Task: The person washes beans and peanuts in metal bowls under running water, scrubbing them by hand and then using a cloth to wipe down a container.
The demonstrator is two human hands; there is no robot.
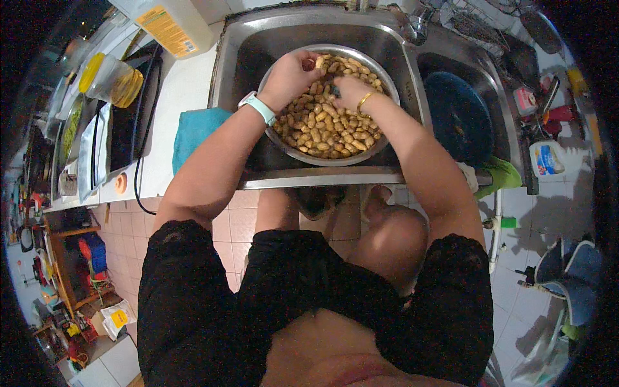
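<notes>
A round stainless steel bowl (338, 162) full of wet, unshelled peanuts (333, 130) sits in the left basin of a metal sink. My left hand (295, 75), with a pale green watch band at its wrist, is over the bowl's upper left side and pinches a peanut (319, 62) between thumb and fingers. Right of it, my right hand (352, 92), a gold bangle at the wrist, reaches down into the peanuts. Its fingers are bent around something small and dark (335, 90) that I cannot make out.
A teal cloth (196, 133) lies on the white counter (186, 87) left of the sink, below a large plastic jug (179, 29). The right basin holds a dark blue round basin (457, 118). A green cloth (500, 176) hangs over the sink's front right edge. The faucet (417, 24) is behind.
</notes>
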